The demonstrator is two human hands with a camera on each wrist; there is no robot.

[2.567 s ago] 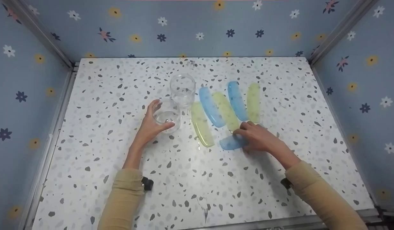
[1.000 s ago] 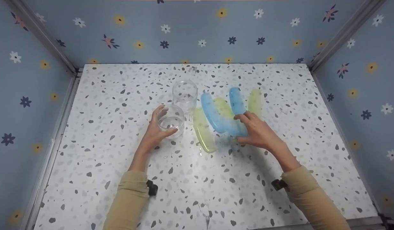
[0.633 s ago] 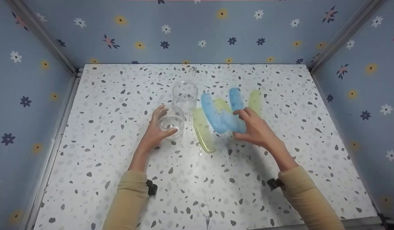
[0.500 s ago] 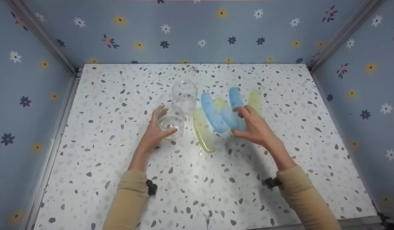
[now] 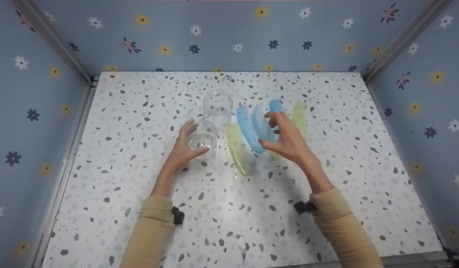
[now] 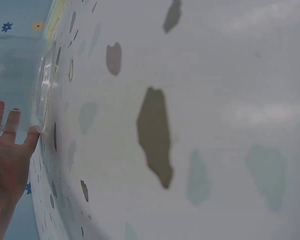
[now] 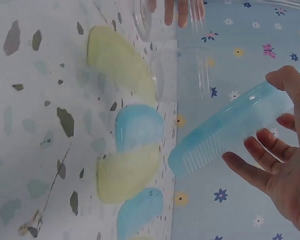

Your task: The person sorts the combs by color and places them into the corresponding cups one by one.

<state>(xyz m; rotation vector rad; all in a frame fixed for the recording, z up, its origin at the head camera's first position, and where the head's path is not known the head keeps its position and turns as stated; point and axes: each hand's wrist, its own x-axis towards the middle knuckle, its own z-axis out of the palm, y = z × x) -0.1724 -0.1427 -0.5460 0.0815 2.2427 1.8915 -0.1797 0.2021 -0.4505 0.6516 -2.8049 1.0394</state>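
My left hand (image 5: 181, 152) curves its fingers and thumb round a clear plastic cup (image 5: 201, 139) standing on the table; the left wrist view shows the fingertips against the cup wall. With thumb and fingers, my right hand (image 5: 289, 139) holds a translucent blue comb (image 7: 230, 120) raised above the other combs, its teeth visible in the right wrist view. Below and around it lie a yellow-green comb (image 5: 238, 150), a blue comb (image 5: 247, 126), a second blue comb (image 5: 276, 105) and a yellow-green comb (image 5: 300, 113). Another yellow-green comb (image 5: 275, 155) is mostly hidden under the right hand.
A second clear cup (image 5: 218, 104) stands just behind the gripped one, left of the combs. The speckled white table (image 5: 222, 223) is enclosed by blue flowered panels (image 5: 229, 33) at the back and both sides.
The right hand has picked up the blue comb from the near side of the group, raised it and moved it left and away, turning it more upright. The left hand stays at its cup.
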